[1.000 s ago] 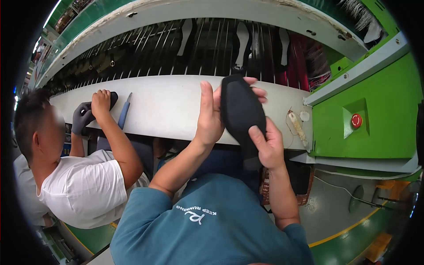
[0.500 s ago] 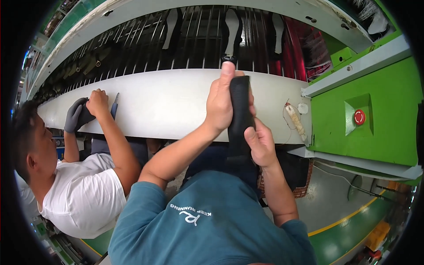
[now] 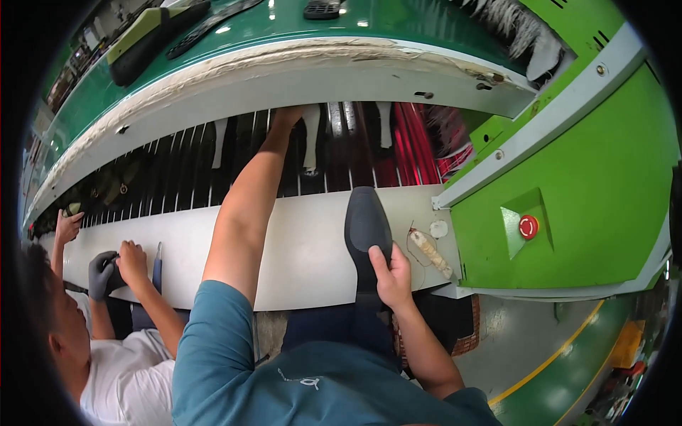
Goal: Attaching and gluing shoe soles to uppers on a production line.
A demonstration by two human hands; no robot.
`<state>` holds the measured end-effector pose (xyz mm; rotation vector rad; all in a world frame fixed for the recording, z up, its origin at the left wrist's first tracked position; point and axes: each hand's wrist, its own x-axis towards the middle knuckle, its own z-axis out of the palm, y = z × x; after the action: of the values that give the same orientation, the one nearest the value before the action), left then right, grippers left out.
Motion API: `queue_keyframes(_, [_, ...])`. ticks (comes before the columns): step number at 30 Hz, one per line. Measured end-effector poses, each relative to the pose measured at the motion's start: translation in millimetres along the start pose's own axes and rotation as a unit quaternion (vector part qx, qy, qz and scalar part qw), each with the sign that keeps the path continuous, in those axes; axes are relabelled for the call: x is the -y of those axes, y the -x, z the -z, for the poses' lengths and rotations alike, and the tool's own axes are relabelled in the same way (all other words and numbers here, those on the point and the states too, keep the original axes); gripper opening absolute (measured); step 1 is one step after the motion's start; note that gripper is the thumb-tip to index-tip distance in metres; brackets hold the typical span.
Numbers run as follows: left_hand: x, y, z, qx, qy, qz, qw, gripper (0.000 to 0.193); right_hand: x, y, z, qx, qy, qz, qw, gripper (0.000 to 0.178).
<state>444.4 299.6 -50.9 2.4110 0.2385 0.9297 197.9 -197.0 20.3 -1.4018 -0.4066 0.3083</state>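
Observation:
In my right hand [image 3: 394, 277] is a black shoe sole [image 3: 367, 220], gripped near its narrow waist with the thumb on top. Its broad end points away from me, over the white ledge [image 3: 312, 241]. My left arm stretches forward over the ledge into the machine's opening. Only part of my left hand [image 3: 287, 116] shows, beside another sole [image 3: 311, 138] with a pale strip, on the metal rods; the machine's front beam hides its fingers. Further dark soles with a pale strip [image 3: 384, 124] and a pale strip [image 3: 219, 142] lie on the rods to either side.
A green machine housing [image 3: 590, 177] with a red stop button [image 3: 528, 227] stands at the right. A wrapped thread bundle [image 3: 430, 254] lies on the ledge. At left, a co-worker's gloved hand [image 3: 104, 275] and bare hand work near a blue-handled tool [image 3: 157, 270]. Soles rest on the green top [image 3: 284, 21].
My left hand has let go of the sole and reached forward into the machine. My right hand keeps the sole, now turned with its broad face up. The view has tilted toward the machine's top.

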Motion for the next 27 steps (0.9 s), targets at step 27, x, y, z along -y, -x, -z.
queue_keyframes(27, [-374.7,235.6,229.5,-0.114,0.320,-0.021,0.940,0.033,-9.6,-9.6,3.4,-0.018,-0.029,0.044,0.998,0.029])
